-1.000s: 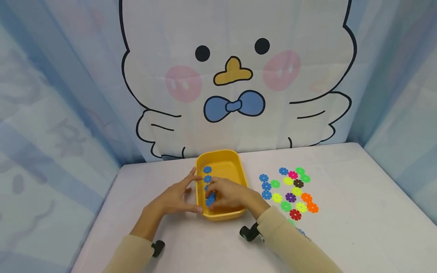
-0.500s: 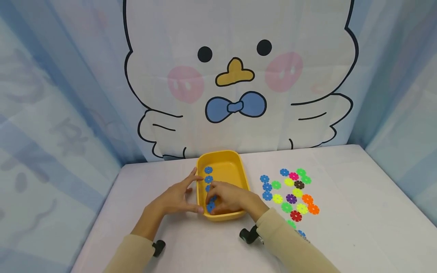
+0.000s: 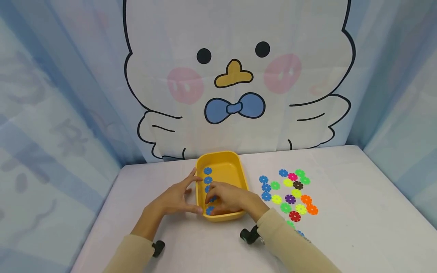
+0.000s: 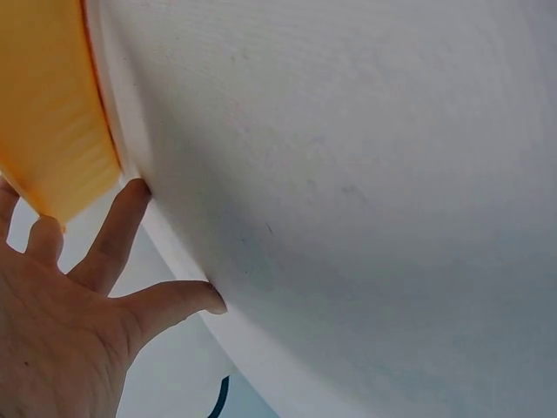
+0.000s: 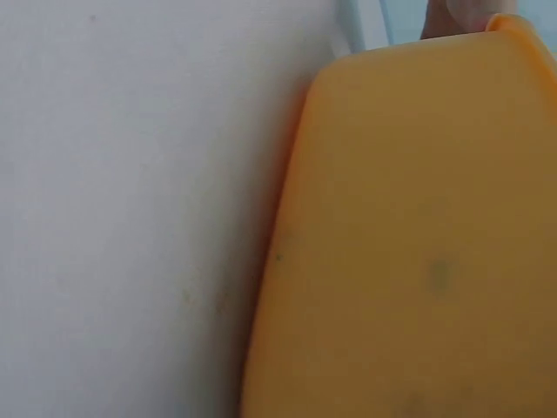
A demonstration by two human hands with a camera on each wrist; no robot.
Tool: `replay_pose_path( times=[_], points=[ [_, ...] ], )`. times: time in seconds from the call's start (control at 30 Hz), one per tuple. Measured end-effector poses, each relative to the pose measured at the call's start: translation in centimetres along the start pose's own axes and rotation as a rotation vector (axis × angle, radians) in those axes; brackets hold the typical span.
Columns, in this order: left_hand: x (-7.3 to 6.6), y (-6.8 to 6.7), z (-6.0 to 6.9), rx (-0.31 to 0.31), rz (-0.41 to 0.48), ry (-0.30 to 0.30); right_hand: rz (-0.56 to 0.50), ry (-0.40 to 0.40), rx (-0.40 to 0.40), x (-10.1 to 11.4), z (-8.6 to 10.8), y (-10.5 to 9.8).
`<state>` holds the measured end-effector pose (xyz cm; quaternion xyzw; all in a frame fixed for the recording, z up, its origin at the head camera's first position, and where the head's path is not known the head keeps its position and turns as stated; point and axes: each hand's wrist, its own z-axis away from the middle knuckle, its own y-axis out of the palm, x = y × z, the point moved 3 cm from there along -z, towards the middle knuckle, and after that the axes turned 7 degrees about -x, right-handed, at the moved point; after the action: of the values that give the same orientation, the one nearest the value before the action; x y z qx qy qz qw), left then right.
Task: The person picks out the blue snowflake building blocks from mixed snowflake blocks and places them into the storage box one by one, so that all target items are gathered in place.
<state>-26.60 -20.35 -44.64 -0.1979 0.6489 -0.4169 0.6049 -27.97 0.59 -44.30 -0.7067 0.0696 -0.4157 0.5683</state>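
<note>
In the head view, a yellow tray [image 3: 228, 167] holds a column of blue snowflake discs [image 3: 208, 180] along its left side. My left hand [image 3: 174, 199] is spread at the tray's left wall, its fingertips and thumb touching the rim. My right hand [image 3: 228, 197] reaches inside with curled fingers. Its thumb and fingertips are around the nearest blue snowflake disc [image 3: 209, 211], which lies in the near left corner. This hand partly covers the discs in the middle. The left wrist view shows the spread left hand [image 4: 65, 322] beside the tray [image 4: 52, 104].
Right of the tray, loose snowflake discs [image 3: 290, 199] in several colours lie on the white table [image 3: 358, 197]. The right sleeve [image 3: 290, 239] partly hides the nearest ones. The tray's outer wall [image 5: 409, 218] fills much of the right wrist view. A printed curtain [image 3: 235, 132] stands behind.
The blue snowflake disc under my right fingers was tilted; it has gone flat and shifted towards the tray's near left corner. My left hand has stayed at the rim.
</note>
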Motion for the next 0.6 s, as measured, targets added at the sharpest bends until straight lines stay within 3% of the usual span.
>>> replay_pose_path(
  times=[0.3, 0.6],
  points=[
    [-0.4, 0.0, -0.4, -0.013, -0.025, 0.006, -0.025, -0.052, -0.077, 0.0, 1.8, -2.2],
    [-0.3, 0.1, -0.1, -0.010, -0.033, -0.040, -0.103, -0.051, -0.143, -0.2, 4.9, -3.2]
  ],
)
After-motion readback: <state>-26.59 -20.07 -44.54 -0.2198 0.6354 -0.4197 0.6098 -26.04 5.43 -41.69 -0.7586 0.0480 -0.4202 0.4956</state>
